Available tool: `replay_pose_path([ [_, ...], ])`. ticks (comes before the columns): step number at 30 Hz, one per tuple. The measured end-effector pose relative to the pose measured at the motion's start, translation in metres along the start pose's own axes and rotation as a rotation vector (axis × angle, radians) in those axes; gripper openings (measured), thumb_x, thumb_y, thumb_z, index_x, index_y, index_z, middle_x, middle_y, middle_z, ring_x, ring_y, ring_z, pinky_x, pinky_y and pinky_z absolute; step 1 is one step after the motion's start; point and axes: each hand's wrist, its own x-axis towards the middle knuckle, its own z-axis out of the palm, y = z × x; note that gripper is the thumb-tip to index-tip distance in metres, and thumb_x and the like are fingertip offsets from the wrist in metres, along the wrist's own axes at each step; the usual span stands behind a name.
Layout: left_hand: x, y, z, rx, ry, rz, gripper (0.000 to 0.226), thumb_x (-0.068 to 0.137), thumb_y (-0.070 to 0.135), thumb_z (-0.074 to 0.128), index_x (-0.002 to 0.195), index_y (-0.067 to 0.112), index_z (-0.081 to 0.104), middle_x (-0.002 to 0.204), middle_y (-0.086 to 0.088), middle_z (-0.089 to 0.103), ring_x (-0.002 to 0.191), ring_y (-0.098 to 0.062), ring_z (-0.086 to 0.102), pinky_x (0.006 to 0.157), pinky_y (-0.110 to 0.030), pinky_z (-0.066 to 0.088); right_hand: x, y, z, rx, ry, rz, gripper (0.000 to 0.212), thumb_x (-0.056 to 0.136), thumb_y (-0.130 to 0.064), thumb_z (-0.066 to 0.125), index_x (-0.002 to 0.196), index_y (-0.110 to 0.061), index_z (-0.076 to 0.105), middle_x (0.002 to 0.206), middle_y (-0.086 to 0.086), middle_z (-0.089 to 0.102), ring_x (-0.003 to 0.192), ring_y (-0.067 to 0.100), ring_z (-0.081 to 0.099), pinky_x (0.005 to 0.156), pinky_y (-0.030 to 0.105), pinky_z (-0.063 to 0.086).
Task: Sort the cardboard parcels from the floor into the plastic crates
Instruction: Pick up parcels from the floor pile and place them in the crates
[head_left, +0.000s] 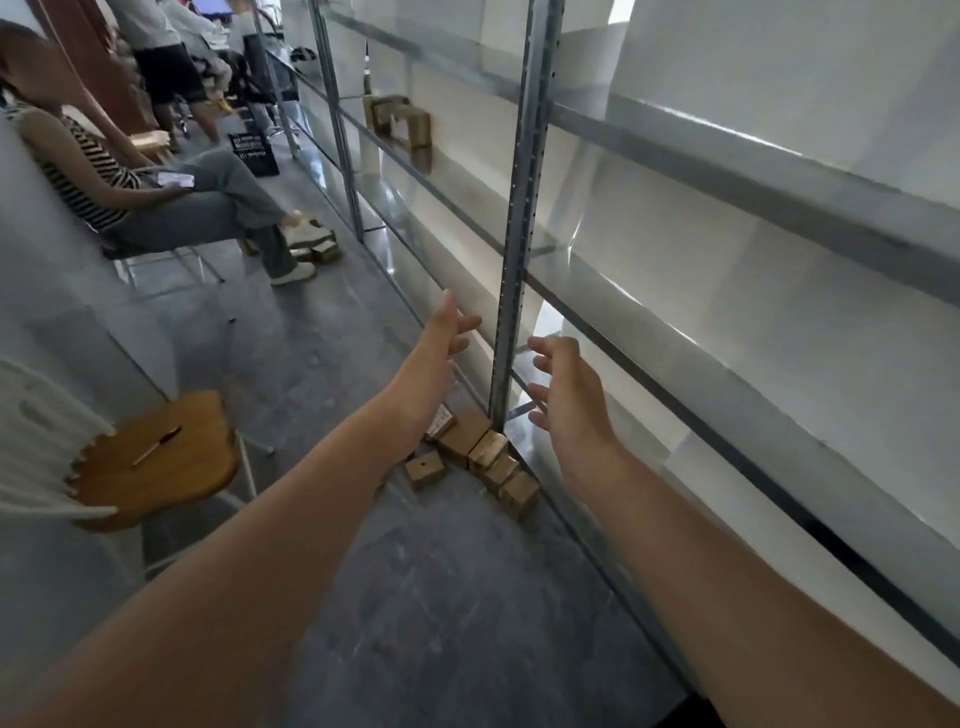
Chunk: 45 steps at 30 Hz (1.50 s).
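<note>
Head view: left hand (441, 338) and right hand (566, 389) spread, empty, above cardboard parcels (478, 457) on floor (441, 597).

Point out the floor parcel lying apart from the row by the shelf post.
The small parcel with a dark dot on top, left of the touching row.

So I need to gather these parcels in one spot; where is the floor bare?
Bare grey floor lies between the wooden stool and the shelf rack, just this side of the parcels. It is crowded at the rack's post foot, where the parcels cluster under both open hands.
</note>
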Motion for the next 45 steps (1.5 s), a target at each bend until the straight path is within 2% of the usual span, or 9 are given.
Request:
replay_pose_path([
  [6, 0.119, -0.023, 0.011, 0.024, -0.074, -0.118, 0.07, 0.099, 0.071, 0.014, 0.138, 0.032, 0.057, 0.149, -0.003, 0.047, 0.145, -0.026, 0.033, 0.123, -0.05, 0.021, 0.112, 0.02, -0.009, 0.025, 0.067, 0.097, 0.026, 0.104, -0.052, 0.04, 0.101, -0.041, 0.064, 0.108, -0.019, 0.059, 0.124, 0.024, 0.06, 0.115, 0.052, 0.049],
  [11, 0.234, -0.053, 0.017, 0.025, -0.184, -0.21, 0.068, 0.102, 0.067, 0.015, 0.134, 0.027, 0.061, 0.139, -0.002, 0.053, 0.127, -0.02, 0.041, 0.105, -0.04, 0.031, 0.202, 0.037, 0.004, 0.005, 0.163, 0.191, 0.037, 0.088, -0.058, 0.038, 0.102, -0.039, 0.066, 0.116, -0.011, 0.062, 0.125, 0.024, 0.061, 0.114, 0.052, 0.05],
  [14, 0.298, -0.075, 0.018, 0.044, -0.29, -0.238, 0.068, 0.104, 0.065, 0.014, 0.135, 0.025, 0.059, 0.144, -0.005, 0.051, 0.126, -0.019, 0.042, 0.11, -0.04, 0.029, 0.255, 0.05, 0.014, -0.012, 0.248, 0.258, 0.047, 0.082, -0.058, 0.035, 0.109, -0.034, 0.066, 0.13, -0.003, 0.062, 0.129, 0.025, 0.059, 0.116, 0.054, 0.048],
  [22, 0.427, -0.132, 0.03, 0.135, -0.355, -0.37, 0.064, 0.084, 0.078, 0.032, 0.11, 0.033, 0.071, 0.131, -0.003, 0.063, 0.133, -0.027, 0.051, 0.12, -0.049, 0.029, 0.379, 0.118, 0.023, -0.04, 0.303, 0.418, 0.039, 0.111, -0.044, 0.035, 0.114, -0.022, 0.067, 0.126, 0.008, 0.064, 0.125, 0.029, 0.06, 0.109, 0.049, 0.05],
  [26, 0.477, -0.192, 0.044, 0.153, -0.343, -0.439, 0.061, 0.082, 0.075, 0.034, 0.111, 0.033, 0.067, 0.12, -0.002, 0.069, 0.125, -0.026, 0.058, 0.118, -0.05, 0.033, 0.434, 0.181, 0.031, 0.003, 0.275, 0.479, 0.046, 0.114, -0.031, 0.039, 0.124, 0.005, 0.066, 0.119, 0.022, 0.066, 0.121, 0.039, 0.06, 0.106, 0.054, 0.048],
  [29, 0.515, -0.255, 0.057, 0.175, -0.285, -0.513, 0.061, 0.098, 0.069, 0.03, 0.115, 0.025, 0.068, 0.113, -0.004, 0.07, 0.117, -0.027, 0.061, 0.113, -0.048, 0.037, 0.47, 0.233, 0.034, 0.044, 0.282, 0.554, 0.042, 0.114, -0.035, 0.039, 0.106, -0.005, 0.067, 0.099, 0.002, 0.066, 0.112, 0.034, 0.065, 0.106, 0.052, 0.05],
  [35, 0.571, -0.386, 0.067, 0.236, -0.376, -0.629, 0.064, 0.105, 0.06, 0.023, 0.13, 0.017, 0.062, 0.119, -0.004, 0.066, 0.099, -0.013, 0.06, 0.075, -0.029, 0.039, 0.524, 0.361, 0.04, 0.052, 0.305, 0.722, 0.052, 0.092, -0.056, 0.044, 0.1, -0.01, 0.067, 0.094, -0.002, 0.061, 0.103, 0.032, 0.065, 0.097, 0.051, 0.054],
  [39, 0.614, -0.489, 0.069, 0.291, -0.457, -0.682, 0.069, 0.1, 0.07, 0.021, 0.129, 0.022, 0.062, 0.12, -0.003, 0.066, 0.105, -0.019, 0.063, 0.082, -0.035, 0.046, 0.553, 0.465, 0.049, 0.064, 0.342, 0.776, 0.03, 0.104, -0.052, 0.048, 0.094, -0.03, 0.064, 0.099, -0.006, 0.064, 0.102, 0.018, 0.06, 0.092, 0.04, 0.047],
  [45, 0.64, -0.618, 0.076, 0.357, -0.503, -0.76, 0.071, 0.1, 0.069, 0.023, 0.132, 0.019, 0.063, 0.121, -0.004, 0.066, 0.102, -0.017, 0.06, 0.09, -0.041, 0.043, 0.576, 0.607, 0.067, 0.114, 0.467, 0.91, 0.032, 0.109, -0.048, 0.048, 0.109, -0.024, 0.069, 0.111, -0.001, 0.065, 0.101, 0.018, 0.058, 0.091, 0.037, 0.045],
])
